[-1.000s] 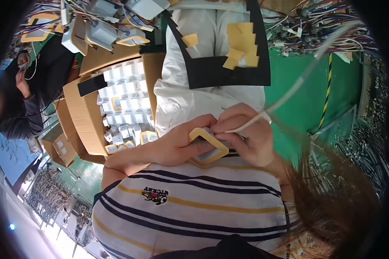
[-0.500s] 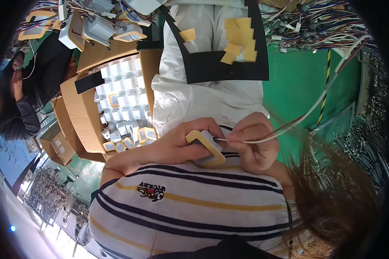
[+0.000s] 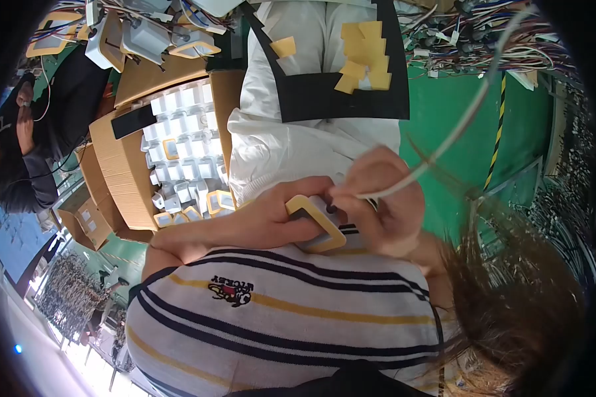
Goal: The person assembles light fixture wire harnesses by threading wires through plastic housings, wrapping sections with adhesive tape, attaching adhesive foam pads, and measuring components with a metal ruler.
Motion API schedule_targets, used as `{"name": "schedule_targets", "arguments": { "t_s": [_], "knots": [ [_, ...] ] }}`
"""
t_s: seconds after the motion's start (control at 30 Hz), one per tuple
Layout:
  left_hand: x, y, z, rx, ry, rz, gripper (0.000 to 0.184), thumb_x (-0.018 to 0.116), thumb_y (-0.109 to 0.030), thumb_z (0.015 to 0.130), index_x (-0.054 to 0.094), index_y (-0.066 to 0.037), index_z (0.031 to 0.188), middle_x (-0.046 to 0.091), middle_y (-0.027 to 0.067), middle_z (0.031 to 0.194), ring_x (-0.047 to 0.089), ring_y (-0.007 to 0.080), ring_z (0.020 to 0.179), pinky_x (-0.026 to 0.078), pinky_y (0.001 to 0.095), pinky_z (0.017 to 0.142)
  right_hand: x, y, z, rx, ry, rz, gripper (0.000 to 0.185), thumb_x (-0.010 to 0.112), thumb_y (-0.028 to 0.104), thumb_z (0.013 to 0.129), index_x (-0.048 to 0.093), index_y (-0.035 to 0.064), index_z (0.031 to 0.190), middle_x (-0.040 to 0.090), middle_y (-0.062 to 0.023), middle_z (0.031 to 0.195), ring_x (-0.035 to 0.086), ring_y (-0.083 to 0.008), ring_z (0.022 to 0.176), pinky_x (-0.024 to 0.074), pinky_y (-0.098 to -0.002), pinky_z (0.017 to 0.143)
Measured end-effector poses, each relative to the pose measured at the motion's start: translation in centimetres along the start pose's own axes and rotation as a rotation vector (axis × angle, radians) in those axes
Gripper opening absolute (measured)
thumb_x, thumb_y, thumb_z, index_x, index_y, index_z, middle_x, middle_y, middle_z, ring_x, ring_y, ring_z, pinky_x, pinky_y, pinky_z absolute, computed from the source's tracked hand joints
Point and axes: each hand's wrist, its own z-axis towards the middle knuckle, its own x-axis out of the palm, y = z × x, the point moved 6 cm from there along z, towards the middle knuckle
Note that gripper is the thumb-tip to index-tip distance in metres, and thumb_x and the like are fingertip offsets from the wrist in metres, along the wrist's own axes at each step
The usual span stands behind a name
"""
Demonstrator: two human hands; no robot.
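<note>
Shows green floor [image 3: 450, 119] ahead and right of the right hand [image 3: 389, 205], marked with a yellow-and-black strip [image 3: 497, 129]. Reaches a blue surface [image 3: 10, 225] well left of the left hand [image 3: 278, 208], with white glare [image 3: 73, 367] and a small blue light [image 3: 18, 348] farther back.

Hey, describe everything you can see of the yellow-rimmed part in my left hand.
The yellow-rimmed part is a small, pale, plastic-looking housing with rounded corners. The rim frames one face, which sits tilted in front of your striped shirt. A dark fitting shows on its side. Your left hand grips it, thumb across the rimmed face. Your right hand is blurred beside the fitting; whether it touches the part can't be told.
</note>
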Motion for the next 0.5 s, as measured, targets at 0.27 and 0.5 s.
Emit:
{"name": "schedule_targets", "arguments": {
  "t_s": [0.27, 0.5],
  "knots": [
    [-0.3, 0.0, -0.7, 0.116, -0.097, 0.136, 0.024, 0.058, -0.003, 0.087, 0.057, -0.004, 0.111, 0.061, 0.0044, 0.101, 0.058, 0.011, 0.096, 0.045, 0.0247, 0.083, -0.8, 1.0, 0.1, -0.115, 0.079, -0.08, 0.01, 0.067, -0.004, 0.078, 0.066, 0.0008, 0.087, 0.058, -0.009, 0.08, 0.053, -0.0158, 0.069, 0.04, -0.0258, 0.058],
    [-0.6, -0.8, -1.4, 0.2, -0.192, 0.219, 0.027, 0.059, -0.001, 0.084, 0.056, -0.005, 0.111, 0.061, 0.0041, 0.103, 0.058, 0.0126, 0.095, 0.045, 0.0261, 0.082, -1.0, 1.0, -0.4, -0.191, 0.127, -0.084, 0.013, 0.065, -0.005, 0.08, 0.064, 0.0002, 0.091, 0.06, -0.0108, 0.086, 0.054, -0.0181, 0.074, 0.0412, -0.0265, 0.062]
  ]
}}
